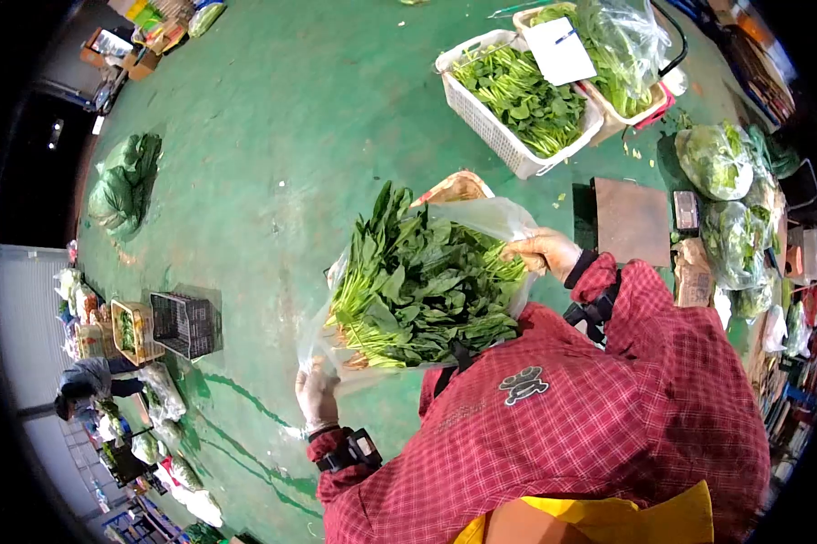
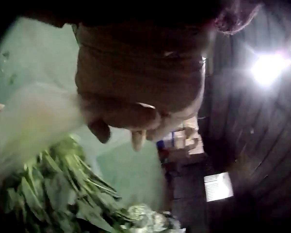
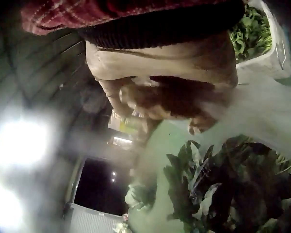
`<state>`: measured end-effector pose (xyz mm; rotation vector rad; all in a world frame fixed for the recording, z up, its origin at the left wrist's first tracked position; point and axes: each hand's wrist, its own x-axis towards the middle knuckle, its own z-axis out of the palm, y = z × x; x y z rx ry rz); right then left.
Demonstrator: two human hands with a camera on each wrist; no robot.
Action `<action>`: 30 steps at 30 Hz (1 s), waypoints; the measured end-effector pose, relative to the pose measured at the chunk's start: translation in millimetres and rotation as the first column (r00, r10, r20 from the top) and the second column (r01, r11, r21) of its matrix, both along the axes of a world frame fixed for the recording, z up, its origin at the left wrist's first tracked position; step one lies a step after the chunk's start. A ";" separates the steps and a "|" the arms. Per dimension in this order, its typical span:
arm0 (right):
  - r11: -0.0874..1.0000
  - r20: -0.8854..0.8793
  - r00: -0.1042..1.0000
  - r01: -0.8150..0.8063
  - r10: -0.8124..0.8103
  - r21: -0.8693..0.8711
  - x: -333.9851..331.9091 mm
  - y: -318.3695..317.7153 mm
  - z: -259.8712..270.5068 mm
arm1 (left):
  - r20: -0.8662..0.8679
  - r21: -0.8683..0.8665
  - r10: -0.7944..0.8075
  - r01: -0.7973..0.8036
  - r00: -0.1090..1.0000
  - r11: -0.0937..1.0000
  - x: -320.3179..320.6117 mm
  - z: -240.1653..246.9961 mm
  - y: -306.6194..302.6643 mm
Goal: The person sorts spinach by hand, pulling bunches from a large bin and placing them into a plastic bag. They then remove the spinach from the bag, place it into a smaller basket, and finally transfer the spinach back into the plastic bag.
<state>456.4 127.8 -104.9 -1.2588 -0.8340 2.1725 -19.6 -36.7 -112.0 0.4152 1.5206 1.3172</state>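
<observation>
A large bunch of spinach (image 1: pixel 418 281), dark leaves with pale stems and reddish root ends, lies in a clear plastic bag (image 1: pixel 495 214) in front of the person's body. Gloved and pale, the left hand (image 1: pixel 318 394) grips the bag's near-left edge. At the opposite side the right hand (image 1: pixel 549 252) pinches the bag's edge, close to the stems. In the left wrist view the left hand (image 2: pixel 140 92) has curled fingers beside the blurred film. The right wrist view has the right hand (image 3: pixel 169 82) holding film above the leaves. A basket rim (image 1: pixel 458 186) shows behind the bag, the rest hidden.
A white crate (image 1: pixel 481 113) of greens stands ahead, beside another crate bearing a white sheet (image 1: pixel 561 53). Rightward lie a brown flat platform (image 1: pixel 632 218) and bagged vegetables (image 1: pixel 715 163). A black crate (image 1: pixel 184 325) and another person (image 1: pixel 87 381) are at left.
</observation>
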 end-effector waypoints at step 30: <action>0.334 -0.267 0.725 0.569 -0.634 0.752 359.4 -321.3 249.8 | -0.482 0.816 -0.829 0.489 0.283 -0.307 472.7 307.7 143.7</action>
